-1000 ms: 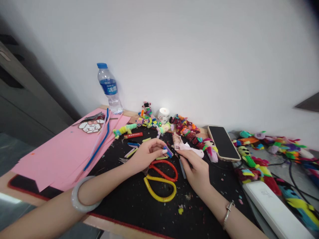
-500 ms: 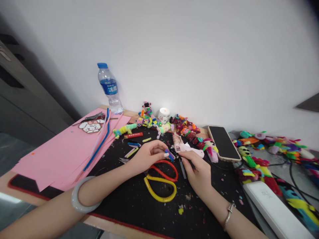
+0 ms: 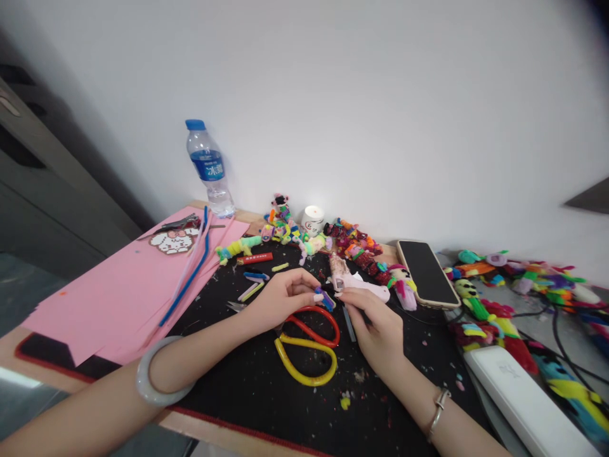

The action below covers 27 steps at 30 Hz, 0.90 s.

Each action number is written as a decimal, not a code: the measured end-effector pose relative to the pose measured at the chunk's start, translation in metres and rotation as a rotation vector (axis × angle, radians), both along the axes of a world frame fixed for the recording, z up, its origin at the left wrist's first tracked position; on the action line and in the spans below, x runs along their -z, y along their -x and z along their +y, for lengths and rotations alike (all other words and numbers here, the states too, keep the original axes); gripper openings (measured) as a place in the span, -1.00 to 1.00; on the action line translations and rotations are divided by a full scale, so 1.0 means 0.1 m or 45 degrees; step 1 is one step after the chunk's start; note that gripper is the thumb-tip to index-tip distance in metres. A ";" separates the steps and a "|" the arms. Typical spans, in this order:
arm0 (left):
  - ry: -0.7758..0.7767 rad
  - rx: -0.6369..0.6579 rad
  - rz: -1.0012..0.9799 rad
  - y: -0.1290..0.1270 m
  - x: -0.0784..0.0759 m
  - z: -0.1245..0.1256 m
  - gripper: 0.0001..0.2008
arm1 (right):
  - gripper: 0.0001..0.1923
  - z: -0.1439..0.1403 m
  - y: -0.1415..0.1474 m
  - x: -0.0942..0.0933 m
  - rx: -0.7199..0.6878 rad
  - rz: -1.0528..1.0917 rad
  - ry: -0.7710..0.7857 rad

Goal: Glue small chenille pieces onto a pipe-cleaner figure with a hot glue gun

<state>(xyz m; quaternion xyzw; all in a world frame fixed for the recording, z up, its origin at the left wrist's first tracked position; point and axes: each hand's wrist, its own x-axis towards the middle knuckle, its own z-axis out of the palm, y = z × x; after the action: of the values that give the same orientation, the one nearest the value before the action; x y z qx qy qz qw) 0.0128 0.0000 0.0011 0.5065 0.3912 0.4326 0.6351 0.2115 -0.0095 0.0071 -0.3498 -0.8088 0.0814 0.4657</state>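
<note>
My left hand (image 3: 297, 295) is closed, thumb and fingertips pinching a small purple and blue pipe cleaner piece (image 3: 326, 298). Just to its right, my right hand (image 3: 373, 320) has thumb and index finger pressed together beside the pipe cleaner piece; whatever lies between them is too small to make out. Behind the right fingers rests a pale pink glue gun (image 3: 364, 285) with a stained nozzle end. A narrow grey strip (image 3: 349, 325) lies under the right fingers. Scissors (image 3: 309, 381) with one red and one yellow handle lie below the left hand, which partly covers them.
Cut pipe cleaner pieces (image 3: 252, 289) and a red box-like strip (image 3: 255, 258) lie left. Pink paper (image 3: 114, 285), a water bottle (image 3: 209, 168), fuzzy dolls (image 3: 364, 251), a phone (image 3: 427, 274) and a white power bank (image 3: 523, 400) surround the black mat (image 3: 247, 406).
My right fingertips have shifted very slightly toward the left hand. The left hand keeps its pinch on the pipe cleaner piece, which has turned slightly.
</note>
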 end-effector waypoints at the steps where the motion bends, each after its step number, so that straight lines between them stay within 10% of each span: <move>1: 0.007 -0.002 -0.002 0.00 0.00 0.00 -0.80 | -0.79 0.00 0.00 0.00 -0.005 -0.001 -0.001; 27: -0.001 -0.075 -0.074 -0.01 -0.07 -0.01 -0.76 | -0.77 0.03 -0.01 -0.03 -0.026 0.021 0.044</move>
<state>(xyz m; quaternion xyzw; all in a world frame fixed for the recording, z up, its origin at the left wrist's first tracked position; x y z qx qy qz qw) 0.0135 -0.0007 0.0085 0.4820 0.3873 0.4659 0.6329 0.2125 -0.0065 0.0099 -0.3488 -0.8069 0.1030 0.4654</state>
